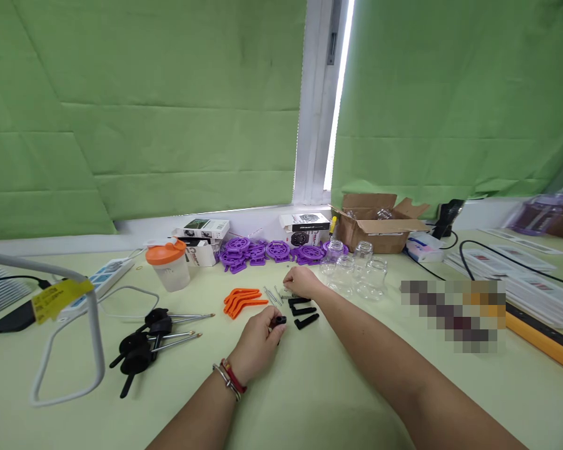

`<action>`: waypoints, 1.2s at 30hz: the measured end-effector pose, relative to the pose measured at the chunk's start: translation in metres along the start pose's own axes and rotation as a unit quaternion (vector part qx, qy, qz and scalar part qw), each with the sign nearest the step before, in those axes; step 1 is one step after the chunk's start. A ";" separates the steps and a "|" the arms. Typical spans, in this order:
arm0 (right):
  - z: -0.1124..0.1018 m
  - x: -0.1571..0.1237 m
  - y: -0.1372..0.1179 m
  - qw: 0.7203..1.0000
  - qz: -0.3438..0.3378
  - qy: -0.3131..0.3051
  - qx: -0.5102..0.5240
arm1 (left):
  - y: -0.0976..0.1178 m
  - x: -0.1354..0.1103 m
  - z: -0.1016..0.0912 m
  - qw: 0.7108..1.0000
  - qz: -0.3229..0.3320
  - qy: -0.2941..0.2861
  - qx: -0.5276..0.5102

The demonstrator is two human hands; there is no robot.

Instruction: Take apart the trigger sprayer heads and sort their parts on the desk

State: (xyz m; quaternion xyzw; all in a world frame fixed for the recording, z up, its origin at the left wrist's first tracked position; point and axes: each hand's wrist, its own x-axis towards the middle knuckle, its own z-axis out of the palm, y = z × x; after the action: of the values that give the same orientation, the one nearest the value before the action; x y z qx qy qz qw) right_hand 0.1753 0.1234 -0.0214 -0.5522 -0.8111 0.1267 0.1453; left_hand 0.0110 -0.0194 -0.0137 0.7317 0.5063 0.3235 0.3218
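Observation:
My left hand [258, 340] rests on the pale green table [309, 387], fingers curled round a small black plastic piece [278, 320]. Farther out, my right hand [301, 281] reaches forward with fingers bent down over small metal pins and a spring [276, 294]; what it grips I cannot make out. Black L-shaped pieces [303, 310] lie between the two hands. Orange angled pieces [242, 301] are stacked just left of the pins.
Purple wheel parts [267, 251] line the back, with small boxes [201, 230] behind. Clear glass jars [356, 269] stand right of my right hand, near an open carton [375, 225]. An orange-lidded cup [169, 265], black-handled tools [145, 344], a power strip [107, 275] and cables lie left.

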 end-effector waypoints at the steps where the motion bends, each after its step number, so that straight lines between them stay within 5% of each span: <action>1: 0.001 0.001 -0.001 1.000 0.005 -0.002 -0.004 | 0.000 0.000 0.000 1.000 -0.001 -0.001 0.000; 25: 0.001 0.000 -0.008 1.000 0.023 -0.003 -0.001 | 0.001 -0.001 -0.002 1.000 -0.006 -0.006 -0.030; 32: -0.012 -0.036 -0.028 0.994 -0.026 0.019 0.107 | -0.005 0.002 0.002 0.997 -0.009 -0.001 -0.074; 36: -0.010 -0.071 -0.039 0.951 -0.099 -0.029 0.290 | -0.008 0.003 0.004 0.995 -0.011 0.006 -0.094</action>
State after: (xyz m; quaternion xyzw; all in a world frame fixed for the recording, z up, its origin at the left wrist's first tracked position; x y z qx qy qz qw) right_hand 0.1704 0.0442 -0.0047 -0.3993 -0.7939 0.3577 0.2870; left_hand 0.0107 -0.0151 -0.0214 0.6907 0.4835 0.3703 0.3899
